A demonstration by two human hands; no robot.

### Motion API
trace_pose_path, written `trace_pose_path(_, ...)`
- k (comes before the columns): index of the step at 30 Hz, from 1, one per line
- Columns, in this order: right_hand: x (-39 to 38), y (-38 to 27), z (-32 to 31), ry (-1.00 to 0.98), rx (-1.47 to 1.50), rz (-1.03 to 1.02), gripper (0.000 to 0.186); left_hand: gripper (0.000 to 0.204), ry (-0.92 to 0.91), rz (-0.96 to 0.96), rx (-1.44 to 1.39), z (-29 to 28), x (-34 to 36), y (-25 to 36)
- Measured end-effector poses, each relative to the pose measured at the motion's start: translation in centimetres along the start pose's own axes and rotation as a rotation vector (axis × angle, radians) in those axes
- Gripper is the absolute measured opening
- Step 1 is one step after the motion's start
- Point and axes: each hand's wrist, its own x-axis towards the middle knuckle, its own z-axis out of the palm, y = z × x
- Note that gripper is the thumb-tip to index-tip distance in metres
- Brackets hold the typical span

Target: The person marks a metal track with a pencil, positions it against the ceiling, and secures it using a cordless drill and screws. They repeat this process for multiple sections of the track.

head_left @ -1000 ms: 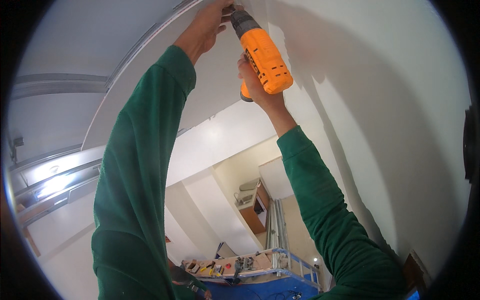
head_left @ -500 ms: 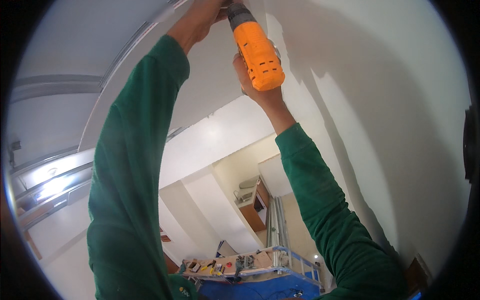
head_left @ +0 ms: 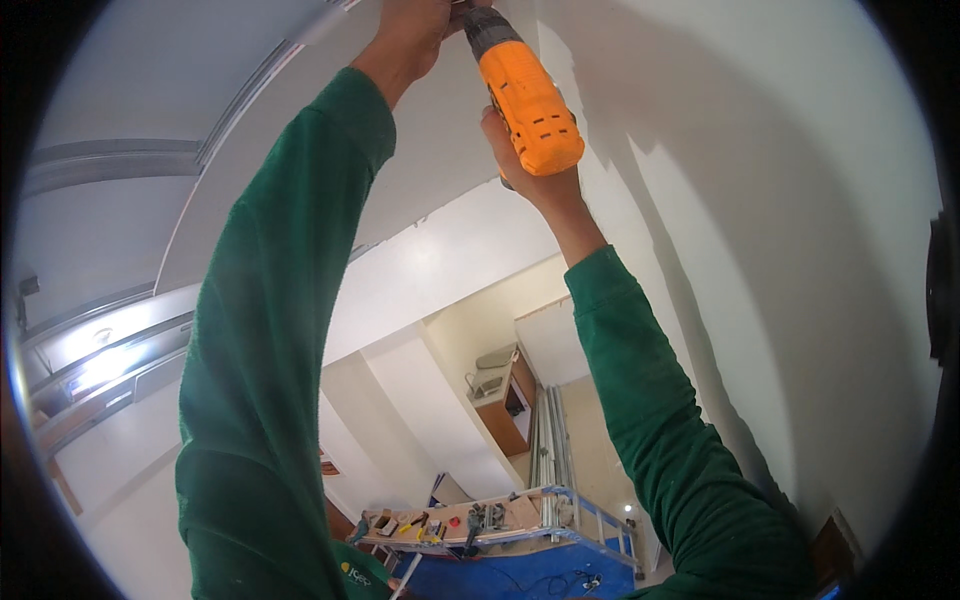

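My right hand [head_left: 545, 185] grips an orange and black cordless drill [head_left: 535, 105], raised at the top of the picture with its chuck pointing upward along a white board [head_left: 300, 170]. My left hand [head_left: 410, 35] is raised beside the drill's front end, with fingers bent around the area by the chuck; whatever they hold there is hidden at the picture's edge. Both green-sleeved forearms reach up from below.
Metal channels [head_left: 115, 160] line the upper left, near a bright light [head_left: 100, 360]. A white wall [head_left: 830, 250] stands right. Below are a platform [head_left: 525, 510] holding several tools, a blue covering [head_left: 510, 570], metal lengths [head_left: 550, 440] and a wooden counter unit [head_left: 495, 420].
The drill has risen slightly and my left hand is higher, its fingers more out of view than a second ago. The surroundings have shifted slightly in the picture; my grip on the drill stays.
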Motion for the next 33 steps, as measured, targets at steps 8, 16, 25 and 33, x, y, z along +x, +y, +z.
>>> trace_pose_path(8,-3.5,-1.7,-3.9,0.051,0.129,-0.061,0.015,0.040,0.300,0.502,1.106,0.1,-0.2,-0.3)
trace_pose_path(16,-6.1,-3.7,-5.6,0.050,0.230,0.008,0.017,0.045,0.171,0.349,0.907,-0.3,0.1,-0.2)
trace_pose_path(25,-6.5,-2.8,-5.6,0.002,0.244,0.057,0.017,0.028,-0.142,-0.068,0.536,-3.1,-1.8,-5.2)
trace_pose_path(33,-4.9,1.2,-1.6,-0.001,0.594,0.233,0.012,0.040,-0.006,-0.290,-0.202,-1.4,-3.9,-11.9)
